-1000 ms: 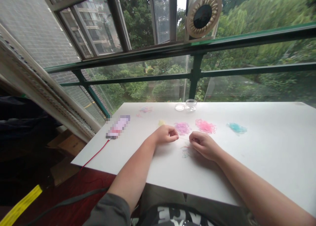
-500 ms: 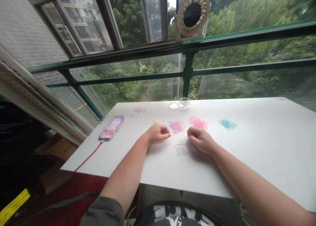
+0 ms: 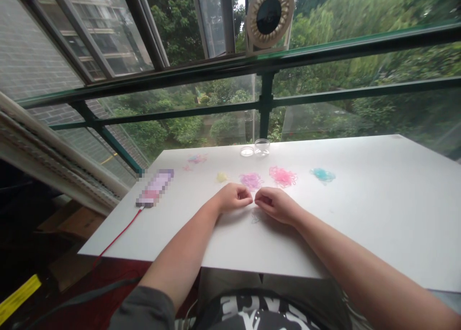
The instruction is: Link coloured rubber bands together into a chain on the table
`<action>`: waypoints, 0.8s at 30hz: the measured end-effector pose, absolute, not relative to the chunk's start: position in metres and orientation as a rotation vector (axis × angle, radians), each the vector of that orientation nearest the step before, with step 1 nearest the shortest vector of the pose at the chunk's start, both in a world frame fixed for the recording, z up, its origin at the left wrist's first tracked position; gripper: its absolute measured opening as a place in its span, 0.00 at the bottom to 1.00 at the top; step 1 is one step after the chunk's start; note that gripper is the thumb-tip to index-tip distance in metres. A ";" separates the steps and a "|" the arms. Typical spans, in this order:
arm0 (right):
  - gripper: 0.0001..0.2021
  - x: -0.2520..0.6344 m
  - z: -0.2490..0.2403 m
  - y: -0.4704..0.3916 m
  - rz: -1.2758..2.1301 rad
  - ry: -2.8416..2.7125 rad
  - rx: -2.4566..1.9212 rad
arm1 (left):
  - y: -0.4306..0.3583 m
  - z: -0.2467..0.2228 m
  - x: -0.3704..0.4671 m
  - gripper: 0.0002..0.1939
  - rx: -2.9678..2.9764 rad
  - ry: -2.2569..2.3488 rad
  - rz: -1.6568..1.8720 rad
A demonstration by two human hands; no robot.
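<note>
My left hand [image 3: 234, 197] rests on the white table, its thumb and fingers pinched together. My right hand [image 3: 276, 204] is close beside it on the right, also in a pinch, the fingertips almost touching. What either pinch holds is too small to make out. Just beyond the hands lie a purple pile [image 3: 251, 180] and a pink pile [image 3: 283, 176] of small bands. A small yellow pile [image 3: 222, 177] is behind my left hand, and a teal pile [image 3: 323, 175] lies farther right. Greyish bands [image 3: 255, 218] show below the fingertips, partly hidden by my right hand.
At the white table's [image 3: 151, 234] back edge stand a clear round container [image 3: 262, 148] and a clear lid [image 3: 247, 152]. Mixed-colour bands [image 3: 198, 159] lie at the back left. A blurred phone [image 3: 155, 188] with a red cable [image 3: 120, 236] is at the left.
My right hand has moved left, up to my left hand, and now covers part of the greyish bands. The yellow pile shows more fully. The whole view has shifted slightly.
</note>
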State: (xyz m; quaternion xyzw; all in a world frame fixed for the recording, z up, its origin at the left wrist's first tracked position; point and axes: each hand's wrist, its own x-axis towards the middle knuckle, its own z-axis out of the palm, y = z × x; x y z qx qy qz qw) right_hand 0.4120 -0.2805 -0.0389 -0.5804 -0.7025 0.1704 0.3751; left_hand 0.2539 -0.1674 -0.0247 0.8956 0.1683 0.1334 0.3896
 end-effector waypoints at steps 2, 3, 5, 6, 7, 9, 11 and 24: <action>0.03 0.412 -0.040 -0.280 0.416 -1.813 -1.492 | -0.168 -0.025 0.254 0.10 2.275 0.418 0.320; 0.03 0.412 -0.040 -0.280 0.407 -1.817 -1.501 | -0.168 -0.025 0.254 0.10 2.267 0.414 0.310; 0.03 0.412 -0.040 -0.280 0.385 -1.820 -1.526 | -0.168 -0.025 0.254 0.10 2.251 0.414 0.304; 0.03 0.413 -0.040 -0.280 0.376 -1.824 -1.534 | -0.168 -0.024 0.253 0.09 2.245 0.415 0.305; 0.03 0.413 -0.040 -0.280 0.370 -1.829 -1.539 | -0.167 -0.024 0.253 0.09 2.244 0.415 0.308; 0.04 0.412 -0.039 -0.281 0.368 -1.837 -1.546 | -0.166 -0.023 0.252 0.09 2.250 0.409 0.307; 0.04 0.413 -0.038 -0.281 0.368 -1.834 -1.558 | -0.163 -0.023 0.250 0.09 2.263 0.414 0.308; 0.08 0.421 -0.039 -0.281 0.403 -1.858 -1.677 | -0.101 -0.024 0.207 0.09 2.345 1.167 0.811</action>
